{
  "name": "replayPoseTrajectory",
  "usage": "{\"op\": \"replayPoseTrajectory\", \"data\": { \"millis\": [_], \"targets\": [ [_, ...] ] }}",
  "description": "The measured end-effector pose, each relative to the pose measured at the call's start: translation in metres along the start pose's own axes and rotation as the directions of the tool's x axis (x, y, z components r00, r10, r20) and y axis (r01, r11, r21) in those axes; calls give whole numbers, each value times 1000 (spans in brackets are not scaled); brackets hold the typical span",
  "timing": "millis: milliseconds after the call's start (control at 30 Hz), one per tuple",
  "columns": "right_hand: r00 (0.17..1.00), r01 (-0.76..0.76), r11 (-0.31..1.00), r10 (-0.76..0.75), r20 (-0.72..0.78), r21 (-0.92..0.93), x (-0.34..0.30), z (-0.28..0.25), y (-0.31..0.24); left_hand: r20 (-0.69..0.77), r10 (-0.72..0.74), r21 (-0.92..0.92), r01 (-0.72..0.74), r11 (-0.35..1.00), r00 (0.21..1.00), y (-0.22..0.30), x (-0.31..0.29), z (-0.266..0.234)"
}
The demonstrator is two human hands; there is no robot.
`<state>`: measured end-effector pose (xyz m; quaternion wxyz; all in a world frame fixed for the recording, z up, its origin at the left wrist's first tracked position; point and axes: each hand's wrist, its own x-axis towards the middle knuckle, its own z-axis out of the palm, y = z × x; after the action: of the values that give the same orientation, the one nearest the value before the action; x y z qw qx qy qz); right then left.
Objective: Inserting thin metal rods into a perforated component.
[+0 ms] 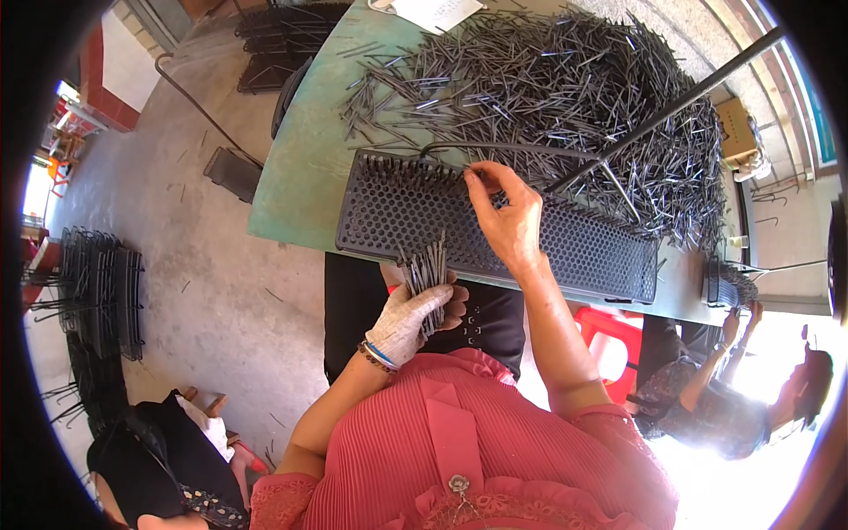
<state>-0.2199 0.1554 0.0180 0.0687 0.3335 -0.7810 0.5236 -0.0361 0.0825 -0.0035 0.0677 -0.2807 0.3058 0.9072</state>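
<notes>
My left hand (405, 316), in a pale knitted glove, is closed around a bundle of thin dark rods (429, 263), held upright by the near edge of a black rack. The long black perforated rack (406, 212) lies across the table edge, its face full of round holes. Along its far left side a row of short dark rods (402, 168) stands up in the holes. My bare right hand (512, 216) is over the rack, thumb and forefinger pinched at the right end of that row. Whatever is between those fingertips is too small to make out.
A big heap of loose dark rods (565, 79) covers much of the green table (300, 185). A bent metal bar (671, 106) slants over it. Stacked black racks (93, 291) stand on the floor at left. Another person (715, 397) works at right beside a red stool (614, 340).
</notes>
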Motion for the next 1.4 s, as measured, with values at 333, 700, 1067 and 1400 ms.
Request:
{"op": "replayPoseTrajectory", "data": {
  "millis": [333, 700, 1067, 1400],
  "targets": [
    [1000, -11, 1000, 12, 25, -29, -7, 4, 5, 28, 19, 19, -19, 1000, 999, 0, 1, 0],
    [990, 60, 992, -46, 135, -106, -8, 4, 10, 17, 11, 33, -11, 999, 1000, 1, -2, 1],
    [988, 65, 996, -55, 145, -65, -5, -1, 10, 61, 40, 8, -40, 999, 997, 3, -2, 3],
    [1000, 22, 993, -20, 17, -117, -15, 3, 9, 30, 46, 15, -47, 999, 998, 0, -1, 1]
  ]
}}
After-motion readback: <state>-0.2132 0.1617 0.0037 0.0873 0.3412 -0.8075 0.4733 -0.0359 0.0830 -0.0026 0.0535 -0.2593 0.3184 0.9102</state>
